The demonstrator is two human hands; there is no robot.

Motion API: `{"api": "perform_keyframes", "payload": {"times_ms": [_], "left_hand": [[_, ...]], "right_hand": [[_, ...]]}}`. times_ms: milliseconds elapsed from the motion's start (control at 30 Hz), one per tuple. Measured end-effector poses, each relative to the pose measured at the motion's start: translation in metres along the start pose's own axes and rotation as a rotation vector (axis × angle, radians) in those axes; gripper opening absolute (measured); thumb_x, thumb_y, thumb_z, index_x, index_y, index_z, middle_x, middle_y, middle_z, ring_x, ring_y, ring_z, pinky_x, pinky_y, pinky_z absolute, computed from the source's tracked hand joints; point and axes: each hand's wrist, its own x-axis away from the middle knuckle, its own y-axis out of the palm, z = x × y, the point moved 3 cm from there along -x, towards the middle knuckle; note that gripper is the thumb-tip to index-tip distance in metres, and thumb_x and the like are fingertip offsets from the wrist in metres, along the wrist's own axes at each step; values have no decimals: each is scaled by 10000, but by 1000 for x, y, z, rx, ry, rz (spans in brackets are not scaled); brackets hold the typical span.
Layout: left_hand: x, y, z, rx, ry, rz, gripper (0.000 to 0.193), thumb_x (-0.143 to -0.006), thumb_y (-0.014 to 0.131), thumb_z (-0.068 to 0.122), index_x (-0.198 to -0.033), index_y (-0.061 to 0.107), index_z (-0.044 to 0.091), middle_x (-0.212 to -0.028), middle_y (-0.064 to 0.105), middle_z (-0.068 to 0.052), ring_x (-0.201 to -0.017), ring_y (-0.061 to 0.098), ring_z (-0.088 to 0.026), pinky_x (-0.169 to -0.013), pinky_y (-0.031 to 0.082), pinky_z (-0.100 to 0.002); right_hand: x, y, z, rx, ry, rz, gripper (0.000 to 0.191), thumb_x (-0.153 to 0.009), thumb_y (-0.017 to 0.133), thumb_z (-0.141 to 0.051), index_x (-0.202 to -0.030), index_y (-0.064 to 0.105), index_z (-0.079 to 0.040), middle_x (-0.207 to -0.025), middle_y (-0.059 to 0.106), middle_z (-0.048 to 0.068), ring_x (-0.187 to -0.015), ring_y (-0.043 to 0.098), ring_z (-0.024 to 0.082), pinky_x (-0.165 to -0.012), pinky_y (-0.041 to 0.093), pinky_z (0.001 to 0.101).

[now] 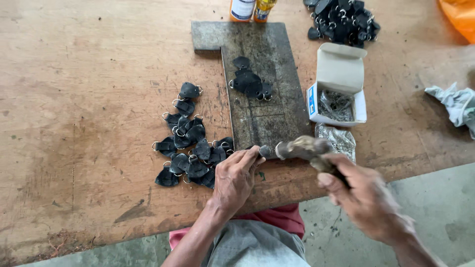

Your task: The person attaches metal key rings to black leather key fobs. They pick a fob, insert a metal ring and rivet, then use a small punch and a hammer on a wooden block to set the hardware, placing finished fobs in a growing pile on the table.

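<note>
My left hand (233,178) rests at the near edge of a dark metal slab (267,113) and pinches a small black leather piece with a metal ring (264,150) against it. In my right hand (366,198) is a worn hammer (303,147); its blurred head lies just right of that piece. A pile of black leather tabs with rings (190,141) lies left of the slab. A few more tabs (250,83) sit on the slab's middle.
An open white cardboard box (339,69) holding small metal parts stands right of the slab, with a crumpled foil bag (339,138) before it. More black ringed pieces (344,20) heap at the back. Two bottles (250,10), a grey rag (455,101), wooden table edge.
</note>
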Motion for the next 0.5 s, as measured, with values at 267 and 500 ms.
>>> {"api": "perform_keyframes", "payload": {"times_ms": [267,500], "left_hand": [[1,3,-3,3,2,4,261,-907,748,85,-1150,678,22,-974,743,-135,-853,732,-302,-704,590,-387],[-3,-1,2,8,-9,-5,236,-925,730,76,-1143,669,10,-967,736,-151,-837,726,-311,-695,592,-386]], "right_hand": [[57,-95,21,307,73,575,280,-1060,511,-339,-1282,594,-189,-733,588,63,-596,573,167,-525,530,324],[-12,6,-25,34,1,36,266,-1073,505,-326,-1317,529,-224,-709,588,88,-608,568,211,-575,500,370]]}}
